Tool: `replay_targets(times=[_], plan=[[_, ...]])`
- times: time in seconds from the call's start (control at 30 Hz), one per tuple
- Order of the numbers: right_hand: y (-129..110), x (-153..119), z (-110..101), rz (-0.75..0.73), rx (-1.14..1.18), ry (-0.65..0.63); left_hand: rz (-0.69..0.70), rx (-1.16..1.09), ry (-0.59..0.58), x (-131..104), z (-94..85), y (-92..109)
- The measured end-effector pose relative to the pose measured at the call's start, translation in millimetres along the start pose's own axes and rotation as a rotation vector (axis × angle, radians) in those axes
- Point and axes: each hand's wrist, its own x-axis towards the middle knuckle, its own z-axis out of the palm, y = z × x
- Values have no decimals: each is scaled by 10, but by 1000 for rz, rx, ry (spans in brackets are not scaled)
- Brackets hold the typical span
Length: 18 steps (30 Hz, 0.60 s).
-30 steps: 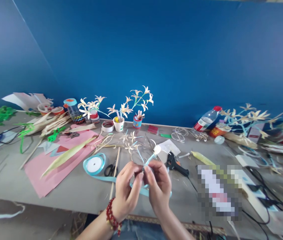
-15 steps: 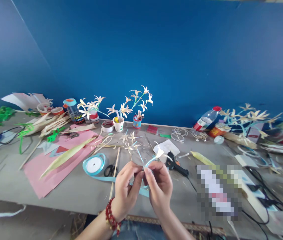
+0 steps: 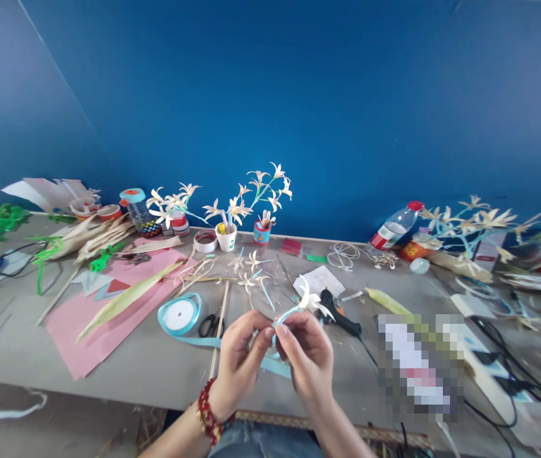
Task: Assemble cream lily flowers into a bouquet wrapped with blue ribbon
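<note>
Both of my hands meet over the near edge of the grey table (image 3: 156, 369). My left hand (image 3: 239, 359), with a red bead bracelet on the wrist, pinches the lower end of a thin stem wrapped in light blue ribbon. My right hand (image 3: 306, 356) pinches the same stem just beside it. A small cream paper flower (image 3: 309, 299) sits at the stem's far tip, tilted up and to the right. Light blue ribbon (image 3: 270, 366) trails from my hands across the table to a ribbon spool (image 3: 179, 313).
Black scissors (image 3: 211, 324) and a wooden stick (image 3: 219, 327) lie left of my hands, a black glue gun (image 3: 340, 315) to the right. Pink paper (image 3: 103, 312), a cup with flower branches (image 3: 227, 236), a water bottle (image 3: 394, 228) and cables (image 3: 504, 369) crowd the table.
The flower on the stem has turned and swung to the right, its petals now spread in view. My hands have shifted slightly right while still pinching the stem.
</note>
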Motion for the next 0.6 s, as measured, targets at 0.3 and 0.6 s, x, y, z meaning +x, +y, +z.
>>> replay_targets(times=[0.3,0.6], plan=[[-63,49,-53,16,56,-88,-69,-92,-96,0,-46,-81],[-31,26,-123,-75,-47,-54,157,165,-83,15,-60,-21]])
